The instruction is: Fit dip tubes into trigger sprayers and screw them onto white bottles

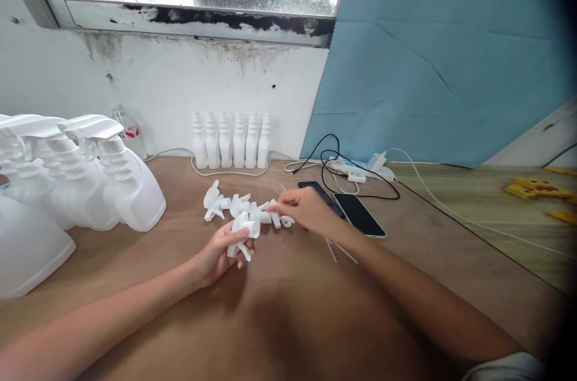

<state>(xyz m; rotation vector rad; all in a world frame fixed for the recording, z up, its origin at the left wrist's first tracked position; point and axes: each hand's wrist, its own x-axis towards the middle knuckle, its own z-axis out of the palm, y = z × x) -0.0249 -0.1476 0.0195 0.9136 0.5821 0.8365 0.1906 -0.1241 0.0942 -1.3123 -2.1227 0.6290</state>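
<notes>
My left hand (pixel 225 255) is wrapped round a white spray trigger head (pixel 243 231), held just above the table. My right hand (pixel 301 207) is beside it on the right, thumb and fingers pinched together over a row of loose white trigger heads (pixel 217 202). Whatever sits between those fingertips is too small to tell. Thin white tubes (pixel 332 250) lie on the table and pass beneath my right hand, their middle hidden by it.
Large white spray bottles (pixel 130 188) stand at the left, with a clear plastic bottle (pixel 128 128) behind. Several small white bottles (pixel 238 143) line the wall. Two phones (pixel 360 214), cables and a power strip (pixel 381 172) lie at the right on the brown table (pixel 288 321).
</notes>
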